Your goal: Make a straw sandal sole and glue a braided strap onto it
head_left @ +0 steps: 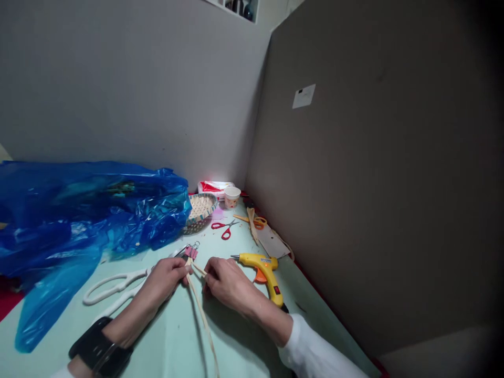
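My left hand (167,277) is closed in a pinch on pale, flat straw-like strips just below a pink binder clip (192,252). One long strip (203,320) hangs from there toward the table's near edge. Between the fingers of my right hand (228,281) is the end of a second, shorter strip (199,269), drawn out to the right; the fingertips are partly hidden. Large scissors with white handles (114,286) lie beside and partly under my left forearm. Right of my right hand is a yellow glue gun (265,264) with an orange trigger.
A blue plastic bag (118,210) covers the left side. Farther back are a woven basket (201,206), red-handled scissors (226,229), a paper cup (232,197) and a red-and-white pack (212,188). Orange-handled scissors (259,223) lie near the right partition (354,184). A grey partition (137,79) stands behind.
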`<action>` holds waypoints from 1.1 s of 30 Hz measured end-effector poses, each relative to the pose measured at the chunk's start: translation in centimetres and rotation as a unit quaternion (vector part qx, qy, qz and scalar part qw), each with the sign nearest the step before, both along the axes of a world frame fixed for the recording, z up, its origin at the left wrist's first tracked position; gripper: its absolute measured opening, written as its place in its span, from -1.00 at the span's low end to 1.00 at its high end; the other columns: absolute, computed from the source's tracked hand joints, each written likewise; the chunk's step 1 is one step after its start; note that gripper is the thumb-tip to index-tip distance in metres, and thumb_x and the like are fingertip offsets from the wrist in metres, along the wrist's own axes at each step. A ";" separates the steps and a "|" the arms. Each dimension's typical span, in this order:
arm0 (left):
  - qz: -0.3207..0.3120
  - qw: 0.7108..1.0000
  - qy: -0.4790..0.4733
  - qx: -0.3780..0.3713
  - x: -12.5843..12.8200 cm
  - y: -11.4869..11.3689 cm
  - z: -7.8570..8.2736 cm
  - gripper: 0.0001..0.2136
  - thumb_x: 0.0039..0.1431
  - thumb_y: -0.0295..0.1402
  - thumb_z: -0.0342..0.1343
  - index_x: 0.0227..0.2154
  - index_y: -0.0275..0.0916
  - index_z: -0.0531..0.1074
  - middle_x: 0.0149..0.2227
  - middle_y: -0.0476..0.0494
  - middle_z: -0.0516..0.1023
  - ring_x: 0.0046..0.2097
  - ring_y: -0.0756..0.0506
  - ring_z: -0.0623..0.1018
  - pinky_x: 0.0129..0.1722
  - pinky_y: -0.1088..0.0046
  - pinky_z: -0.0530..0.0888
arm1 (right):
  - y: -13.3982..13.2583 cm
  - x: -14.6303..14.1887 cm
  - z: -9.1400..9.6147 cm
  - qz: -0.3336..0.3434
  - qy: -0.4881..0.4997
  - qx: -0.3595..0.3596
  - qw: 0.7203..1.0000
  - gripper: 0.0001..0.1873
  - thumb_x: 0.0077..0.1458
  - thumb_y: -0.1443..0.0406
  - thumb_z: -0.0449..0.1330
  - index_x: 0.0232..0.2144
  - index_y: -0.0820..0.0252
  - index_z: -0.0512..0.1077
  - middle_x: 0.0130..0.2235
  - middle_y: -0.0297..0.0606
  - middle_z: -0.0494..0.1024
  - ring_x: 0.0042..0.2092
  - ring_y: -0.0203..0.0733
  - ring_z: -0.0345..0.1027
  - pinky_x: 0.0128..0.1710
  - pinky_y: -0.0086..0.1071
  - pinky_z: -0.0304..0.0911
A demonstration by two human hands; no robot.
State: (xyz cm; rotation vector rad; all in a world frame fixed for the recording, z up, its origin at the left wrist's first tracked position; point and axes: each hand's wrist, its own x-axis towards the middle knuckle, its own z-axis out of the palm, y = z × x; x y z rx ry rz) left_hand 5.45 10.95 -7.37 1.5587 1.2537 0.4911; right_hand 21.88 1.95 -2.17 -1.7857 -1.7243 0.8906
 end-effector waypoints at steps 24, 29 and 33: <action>-0.122 0.927 0.295 0.197 0.1 -2.2 4.2 -0.80 0.31 -0.24 0.14 -0.23 -0.29 0.52 -0.21 -0.10 0.62 -0.17 -0.11 0.61 -0.09 0.16 0.55 | 3.5 -3.1 -1.4 -0.094 -0.028 -0.011 0.995 -0.74 0.31 0.19 0.20 -0.06 0.24 0.47 -0.05 -0.19 0.55 -0.11 -0.12 0.49 -0.10 -0.14 0.45; -0.126 0.929 0.297 0.183 -0.1 -2.4 5.0 -0.77 0.32 -0.22 0.13 -0.33 -0.29 0.51 -0.32 -0.04 0.62 -0.23 -0.10 0.62 -0.12 0.20 0.55 | 3.5 -3.1 -1.5 -0.092 -0.003 -0.009 0.996 -0.70 0.30 0.19 0.20 0.01 0.22 0.44 0.01 -0.16 0.52 -0.08 -0.10 0.48 -0.10 -0.13 0.45; -0.124 0.928 0.299 0.186 1.0 -4.0 5.3 -0.77 0.35 -0.25 0.08 -0.33 -0.28 0.51 -0.39 0.00 0.61 -0.28 -0.07 0.62 -0.11 0.21 0.54 | 3.7 -2.9 -1.8 -0.085 0.011 -0.011 0.996 -0.73 0.29 0.19 0.21 -0.04 0.23 0.47 -0.02 -0.19 0.54 -0.10 -0.11 0.49 -0.12 -0.16 0.45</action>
